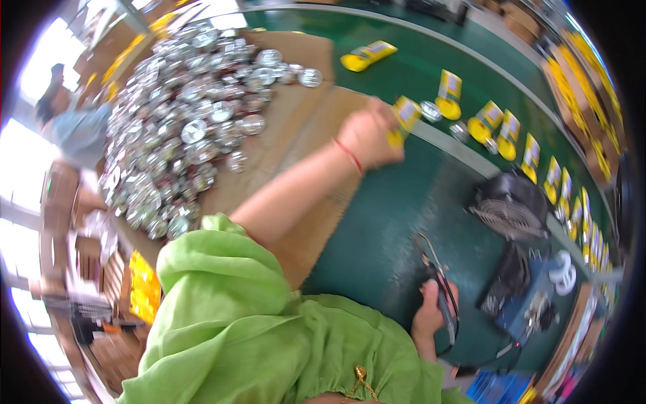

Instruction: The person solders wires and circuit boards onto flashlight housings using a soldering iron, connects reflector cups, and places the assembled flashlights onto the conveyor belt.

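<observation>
Item 1: your left hand [370, 138], 1 o'clock of centre. Bare forearm slants up toward 2 o'clock across the cardboard sheet [296, 145], from a gathered green sleeve [222, 269]; red cord [349, 155] at the wrist. Your fingers curl at a yellow package [406, 113], also toward 1 o'clock; blur hides how far they open, and you cannot tell whether they grip it or only touch it.

Item 2: your right hand [427, 314], between 4 and 5 o'clock, low over the counter [377, 236]. Fingers close around the grey handle of a corded tool [445, 308], whose thin metal end points toward 11 o'clock.

Item 3: heap of shiny, round clear-and-silver pieces [195, 128], 10 o'clock, on the cardboard.

Item 4: row of yellow packages [509, 135], curving from 1 to 4 o'clock along the green strip [410, 73] past the counter's far edge.

Item 5: black fan [511, 205] with wire grille, 3 o'clock.

Item 6: black pouch [505, 276] beside a blue mat [521, 306], 4 o'clock.
</observation>
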Motion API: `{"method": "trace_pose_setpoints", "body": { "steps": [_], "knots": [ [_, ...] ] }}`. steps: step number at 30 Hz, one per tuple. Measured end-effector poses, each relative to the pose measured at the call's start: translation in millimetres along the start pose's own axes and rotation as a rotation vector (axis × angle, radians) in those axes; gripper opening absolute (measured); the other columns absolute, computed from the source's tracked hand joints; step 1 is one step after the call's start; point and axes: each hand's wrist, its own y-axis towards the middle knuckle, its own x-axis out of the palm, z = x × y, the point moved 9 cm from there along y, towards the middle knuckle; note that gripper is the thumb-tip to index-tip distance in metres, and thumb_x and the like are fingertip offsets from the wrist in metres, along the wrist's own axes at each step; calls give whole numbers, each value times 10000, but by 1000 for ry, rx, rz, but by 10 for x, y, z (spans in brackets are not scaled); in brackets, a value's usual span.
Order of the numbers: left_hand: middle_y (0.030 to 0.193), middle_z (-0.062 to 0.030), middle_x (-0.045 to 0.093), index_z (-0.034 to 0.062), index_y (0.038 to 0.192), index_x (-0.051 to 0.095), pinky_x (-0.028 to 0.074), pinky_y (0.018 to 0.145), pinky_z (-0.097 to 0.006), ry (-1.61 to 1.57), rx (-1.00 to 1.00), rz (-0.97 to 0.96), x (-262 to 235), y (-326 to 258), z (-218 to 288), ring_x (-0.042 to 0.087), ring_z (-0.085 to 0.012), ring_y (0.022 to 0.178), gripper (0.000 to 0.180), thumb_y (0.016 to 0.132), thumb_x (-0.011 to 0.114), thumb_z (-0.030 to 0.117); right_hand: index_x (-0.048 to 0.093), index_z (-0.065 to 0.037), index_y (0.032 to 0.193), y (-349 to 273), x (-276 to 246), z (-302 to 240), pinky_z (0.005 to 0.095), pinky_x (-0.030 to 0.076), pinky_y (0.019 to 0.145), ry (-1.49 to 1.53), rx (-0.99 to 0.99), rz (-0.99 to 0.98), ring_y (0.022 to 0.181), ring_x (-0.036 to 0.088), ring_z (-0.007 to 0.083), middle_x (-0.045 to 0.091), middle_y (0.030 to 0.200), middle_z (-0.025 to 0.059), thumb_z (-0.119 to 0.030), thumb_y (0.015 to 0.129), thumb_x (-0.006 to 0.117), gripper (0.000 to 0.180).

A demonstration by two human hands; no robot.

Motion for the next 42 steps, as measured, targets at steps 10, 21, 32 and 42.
{"method": "trace_pose_setpoints", "body": {
  "steps": [10, 21, 32, 42],
  "knots": [
    [1172, -154, 542, 86, 1239, 502, 392, 937, -456, 38, 7, 579, -1607, -403, -300, 517, -333, 1111, 631, 762, 714, 440, 570, 30, 948, 6, -2, -109, 247, 461, 595, -70, -127, 9, 640, 551, 129, 585, 748, 70, -118, 899, 600, 158],
    [1433, -150, 444, 253, 1373, 483, 303, 1044, -485, 593, -938, 715, -4344, -1670, -3611, 441, -349, 1286, 675, 854, 367, 668, 569, 34, 952, -1, -41, -87, 231, 439, 569, -67, -187, 46, 617, 545, 119, 578, 713, 61, -131, 906, 592, 173],
    [1324, -160, 548, 135, 1314, 563, 334, 1043, -366, -186, -979, 750, -3745, -2118, -4397, 496, -286, 1239, 753, 847, 417, 707, 567, 22, 964, 11, 1, -83, 227, 423, 575, -45, -186, 17, 630, 533, 104, 566, 724, 51, -135, 916, 584, 165],
    [1202, -154, 609, 161, 1180, 650, 328, 1032, -393, -29, -684, 746, -3123, -1528, -3388, 506, -320, 1174, 549, 853, 515, 580, 571, 21, 965, 11, 5, -88, 219, 428, 571, 40, -199, 7, 618, 528, 98, 572, 729, 49, -125, 910, 594, 157]
  ]
}}
